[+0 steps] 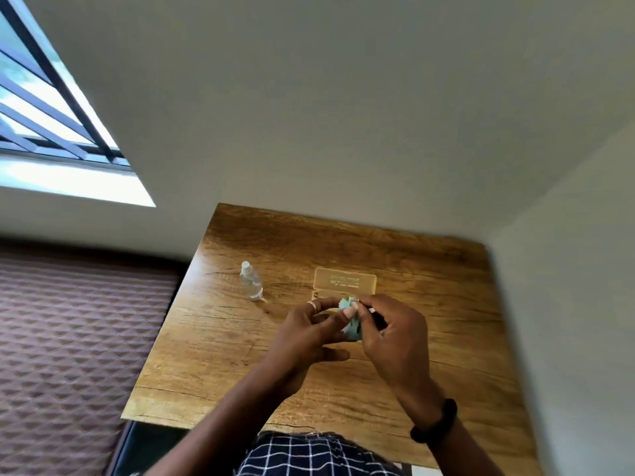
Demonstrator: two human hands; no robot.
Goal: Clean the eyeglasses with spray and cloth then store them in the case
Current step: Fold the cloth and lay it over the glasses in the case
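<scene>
Eyeglasses: almost all hidden between the two hands, held above the table, just in front of the case. Only a dark piece shows under the right fingers, and I take it for the frame.
Cloth: pale blue-green, bunched up between both hands.
Left fingers: curled; thumb and forefinger pinch the cloth. One finger bears a ring.
Right fingers: bent over the dark piece and holding it; their tips touch the top of the cloth.
Left hand: closed on the cloth.
Right hand: closed around the eyeglasses; a black band is on the wrist.
Case: clear, yellowish, flat on the table just behind the hands. It seems open, but its near part is hidden.
Bottle: upright, to the left of the case, apart from the hands; nobody touches it.
Table: wooden, carries the case and the bottle.
Step in hand: I judge it is the wiping with the cloth. The spraying seems done, since the bottle stands alone.
Next move: probably to finish both lenses, put the cloth down, fold the arms and lay the eyeglasses in the case. It asks for a light grip on the frame, not on the lenses.
</scene>
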